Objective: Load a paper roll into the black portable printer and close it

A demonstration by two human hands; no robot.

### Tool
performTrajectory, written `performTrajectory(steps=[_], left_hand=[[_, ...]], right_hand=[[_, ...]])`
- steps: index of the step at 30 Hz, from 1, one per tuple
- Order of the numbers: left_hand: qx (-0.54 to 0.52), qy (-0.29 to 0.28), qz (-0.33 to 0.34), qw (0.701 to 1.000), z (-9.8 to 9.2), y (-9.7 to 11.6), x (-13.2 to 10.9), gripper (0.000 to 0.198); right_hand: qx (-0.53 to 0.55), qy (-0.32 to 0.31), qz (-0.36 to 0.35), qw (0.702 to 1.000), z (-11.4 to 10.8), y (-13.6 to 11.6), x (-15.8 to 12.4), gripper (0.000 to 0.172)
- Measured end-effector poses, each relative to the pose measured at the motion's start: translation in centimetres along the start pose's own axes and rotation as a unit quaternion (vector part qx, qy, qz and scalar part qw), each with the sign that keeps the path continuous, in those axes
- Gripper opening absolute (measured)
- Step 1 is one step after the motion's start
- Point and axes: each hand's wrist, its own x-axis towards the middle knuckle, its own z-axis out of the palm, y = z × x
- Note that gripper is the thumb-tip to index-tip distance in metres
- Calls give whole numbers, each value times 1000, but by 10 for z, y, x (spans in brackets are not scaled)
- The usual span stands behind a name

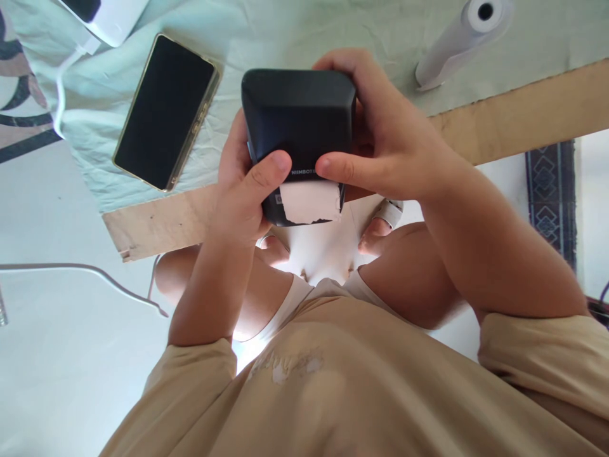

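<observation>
A black NIIMBOT label printer (299, 120) is held up between my two hands, over the near edge of the table. A short strip of white paper (311, 202) with a ragged torn end sticks out over its lower face. My left hand (250, 174) closes round the printer's left side, thumb pressed on the front face. On the other side, my right hand (380, 127) wraps its fingers behind the case, and its thumb lies beside the brand name. The fingers behind the printer are mostly hidden.
A smartphone (165, 113) in a clear case lies on the pale green cloth (280, 32), left of the printer. At the back right is a white paper roll (459, 41). A white device (111, 19) with a cable sits top left. The table's bare wooden edge (518, 108) runs along the front.
</observation>
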Motion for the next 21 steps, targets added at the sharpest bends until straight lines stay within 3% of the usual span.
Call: performTrajectory(steps=[5,13,21], left_hand=[[-4,3,17,1000,3,3,0,46],[-6,15,-9,1000,8,12,-3,45],[-39,-1,19,999,2,1,1,45]], right_hand=[[-16,-3,-4,1000,-1,0,1,66],[-37,-5,11,999,-1,0,0,66],[-79,13,30,996,0,4,-2,70]])
